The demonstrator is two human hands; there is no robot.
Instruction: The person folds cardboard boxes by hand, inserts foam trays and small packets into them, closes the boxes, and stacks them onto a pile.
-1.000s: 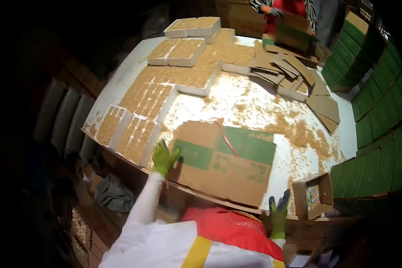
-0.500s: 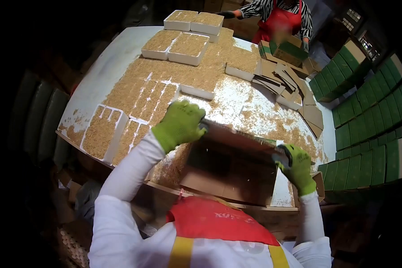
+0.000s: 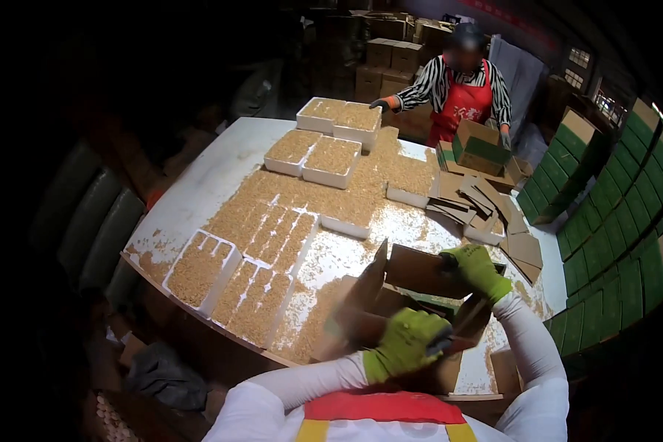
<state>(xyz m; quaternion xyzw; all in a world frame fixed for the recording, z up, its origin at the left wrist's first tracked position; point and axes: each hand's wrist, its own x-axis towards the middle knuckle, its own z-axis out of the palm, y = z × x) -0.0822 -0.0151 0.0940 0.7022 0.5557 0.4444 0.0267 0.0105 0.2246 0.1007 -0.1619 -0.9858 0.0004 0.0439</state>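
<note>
In front of me a cardboard box (image 3: 418, 271) stands tilted with its flaps spread; part of it is blurred. My right hand (image 3: 479, 272), in a green glove with dark fingertips, is closed on the box's far right edge. Across the near side lies my left hand (image 3: 409, 345), gloved alike, its fingers curled over the box by a near flap. The hand hides part of the opening. Just left of the box are white foam trays (image 3: 217, 289) filled with tan, sawdust-like material.
Loose tan material covers much of the white table (image 3: 191, 158). More filled trays (image 3: 331, 163) stand farther back. Flat cardboard pieces (image 3: 524, 254) lie at the right, beside stacked green boxes (image 3: 593, 258). A co-worker (image 3: 468, 99) in a red apron stands across the table, touching a tray.
The box has turned from a flattened, slanted position to standing with flaps spread. My left hand has moved right and nearer to me, across it. The view has tilted up, showing more of the co-worker.
</note>
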